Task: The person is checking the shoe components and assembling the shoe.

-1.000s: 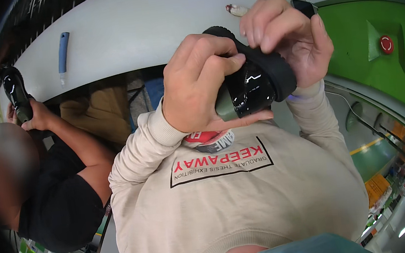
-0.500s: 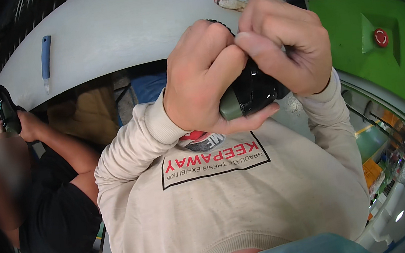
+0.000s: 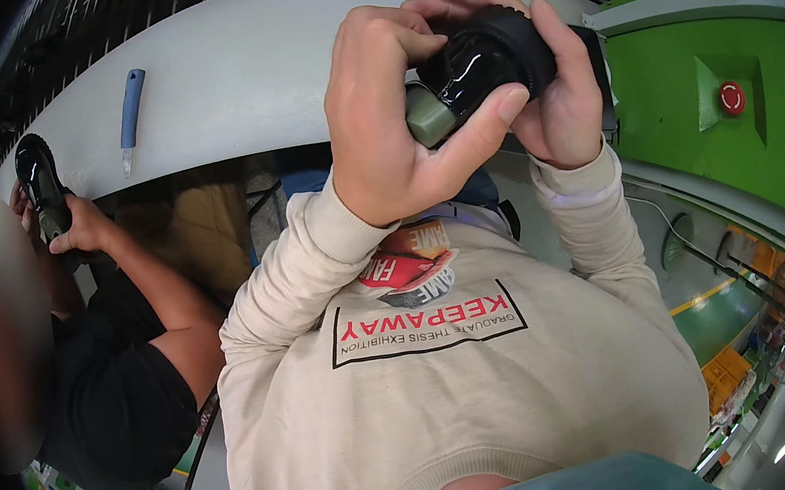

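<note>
Over the table's near edge, a glossy black shoe [image 3: 474, 71] with a ridged dark sole and an olive-green part at its open end is held up in both hands. My left hand [image 3: 373, 116] is closed round the green end, its thumb stretched along the shoe's near side and its fingers bent over the top. Around the sole at the other end, my right hand [image 3: 569, 94] is closed, partly hidden behind the shoe.
A blue-handled tool [image 3: 132, 115] with a narrow tip lies on the white table [image 3: 226, 61]. At left, a co-worker's hand [image 3: 85, 225] holds a similar shoe [image 3: 42, 183]. A green machine [image 3: 663, 69] with a red button [image 3: 731, 98] stands at right.
The shoe has been turned so that its sole edge shows. My right hand has shifted from pinching at the top to gripping round the sole. The brush-like item beyond is no longer visible.
</note>
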Motion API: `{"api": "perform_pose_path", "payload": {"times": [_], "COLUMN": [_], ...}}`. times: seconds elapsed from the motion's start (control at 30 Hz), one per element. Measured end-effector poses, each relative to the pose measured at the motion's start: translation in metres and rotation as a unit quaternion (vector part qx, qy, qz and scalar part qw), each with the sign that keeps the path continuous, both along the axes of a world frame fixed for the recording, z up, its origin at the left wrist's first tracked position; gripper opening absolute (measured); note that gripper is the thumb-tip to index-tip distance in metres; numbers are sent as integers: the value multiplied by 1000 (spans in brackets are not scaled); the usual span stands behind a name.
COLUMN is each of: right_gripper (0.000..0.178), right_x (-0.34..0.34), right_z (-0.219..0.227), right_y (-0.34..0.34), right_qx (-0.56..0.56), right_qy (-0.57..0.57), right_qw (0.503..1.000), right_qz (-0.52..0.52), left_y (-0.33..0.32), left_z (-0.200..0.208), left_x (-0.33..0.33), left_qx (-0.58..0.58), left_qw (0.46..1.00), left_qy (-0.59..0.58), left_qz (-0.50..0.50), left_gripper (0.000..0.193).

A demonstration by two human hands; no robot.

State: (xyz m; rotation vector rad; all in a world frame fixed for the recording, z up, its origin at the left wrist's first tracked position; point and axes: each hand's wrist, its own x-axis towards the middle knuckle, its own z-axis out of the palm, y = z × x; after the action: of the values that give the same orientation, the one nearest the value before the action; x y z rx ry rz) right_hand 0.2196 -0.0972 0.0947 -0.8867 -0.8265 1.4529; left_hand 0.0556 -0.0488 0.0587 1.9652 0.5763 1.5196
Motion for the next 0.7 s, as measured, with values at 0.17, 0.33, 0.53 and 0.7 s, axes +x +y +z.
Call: {"api": "perform_pose_path", "payload": {"times": [0.17,0.33,0.53,0.7], "right_gripper": [71,54,104,106], "right_x": [11,9,-12,-26], "right_z": [2,12,-6,-59], "right_y": [0,3,-8,7], "right_qx": [78,107,175,244], "right_qy": [-210,-290,-240,-524], "right_qw": [975,951,953,816], "right_qz": [1,-8,54,-4], "left_y": [0,-2,20,39], "left_z": [2,11,-13,-39], "left_x": [2,-8,-51,-89], "left_qx": [1,-14,-106,-389], "left_qw": [1000,999,993,899], "left_qy": [-2,33,-35,-196], "left_qz": [4,21,-44,-40], "left_gripper": [52,51,39,61]}}
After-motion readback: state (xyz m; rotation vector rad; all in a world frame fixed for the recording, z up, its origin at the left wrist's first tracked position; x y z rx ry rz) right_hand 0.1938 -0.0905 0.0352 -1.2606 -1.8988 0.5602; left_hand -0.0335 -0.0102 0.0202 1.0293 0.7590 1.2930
